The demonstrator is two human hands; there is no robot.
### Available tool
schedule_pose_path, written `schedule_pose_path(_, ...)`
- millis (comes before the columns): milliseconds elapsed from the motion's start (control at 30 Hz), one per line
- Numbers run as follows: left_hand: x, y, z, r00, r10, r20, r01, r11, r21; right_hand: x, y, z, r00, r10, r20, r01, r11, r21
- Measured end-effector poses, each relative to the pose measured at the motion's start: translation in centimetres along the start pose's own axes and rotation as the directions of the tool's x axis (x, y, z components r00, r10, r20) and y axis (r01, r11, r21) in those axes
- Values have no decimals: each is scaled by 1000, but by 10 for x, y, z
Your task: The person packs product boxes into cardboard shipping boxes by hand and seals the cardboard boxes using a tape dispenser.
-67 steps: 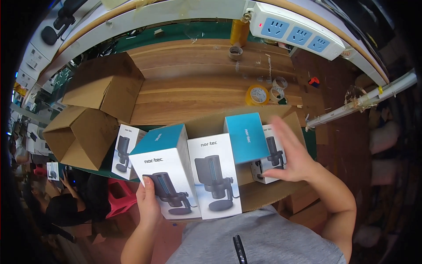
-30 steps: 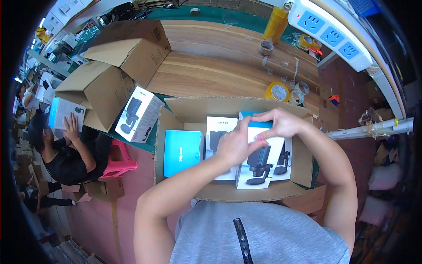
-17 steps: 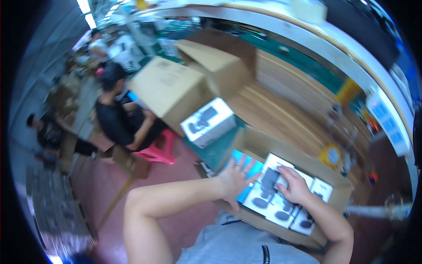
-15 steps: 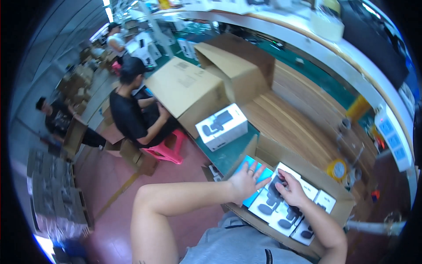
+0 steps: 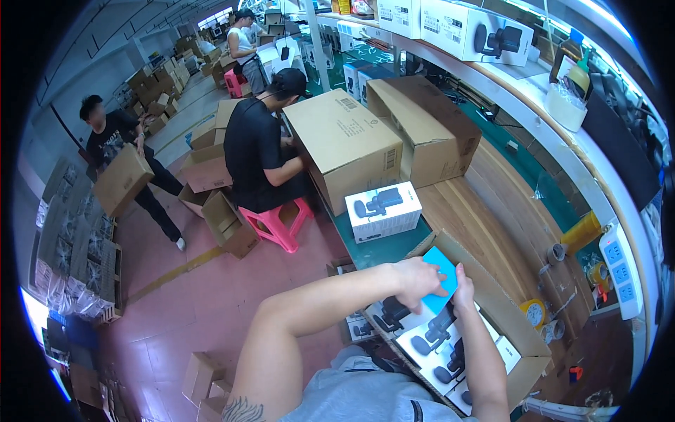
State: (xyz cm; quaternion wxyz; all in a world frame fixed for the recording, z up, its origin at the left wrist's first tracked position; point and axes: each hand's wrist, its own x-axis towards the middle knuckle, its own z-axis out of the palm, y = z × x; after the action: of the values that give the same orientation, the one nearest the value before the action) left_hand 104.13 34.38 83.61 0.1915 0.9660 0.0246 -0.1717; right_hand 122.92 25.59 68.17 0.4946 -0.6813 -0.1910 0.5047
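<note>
A flat bright blue face, apparently the side of a product box (image 5: 441,271), is between my hands at the far end of an open brown carton (image 5: 531,355). My left hand (image 5: 416,281) has its fingers curled over the blue face from the left. My right hand (image 5: 464,290) grips its right edge, with the thumb up along it. How far the box extends below is hidden. Under my hands, white product boxes (image 5: 424,341) printed with a black device on a stand lie packed in rows in the carton.
Another white product box (image 5: 383,211) stands on the green table beyond the carton. Large brown cartons (image 5: 348,141) stand behind it. A seated person (image 5: 256,148) is on a pink stool (image 5: 281,225); another person (image 5: 130,162) carries a carton. Tape rolls (image 5: 536,311) lie at right.
My left hand went from spread over the blue face to curled on it. My right hand left a white box for the blue-faced one, which shifted farther away. The person at left came closer.
</note>
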Motion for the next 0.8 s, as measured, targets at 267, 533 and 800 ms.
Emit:
schedule_pose_path(267, -1, -22, 25, 987, -28, -161, 17, 998, -64, -10, -17, 12, 990, 109, 89, -98, 988, -117)
schedule_pose_path(533, -24, -8, 67, 826, -27, -564, 55, 998, 32, 4, 18, 29, 990, -77, -115, 88, 992, 92)
schedule_pose_path(800, 1, 8, 50, 593, -112, -798, 26, 992, -121, -29, -42, 9, 970, 242, 39, -242, 922, 304)
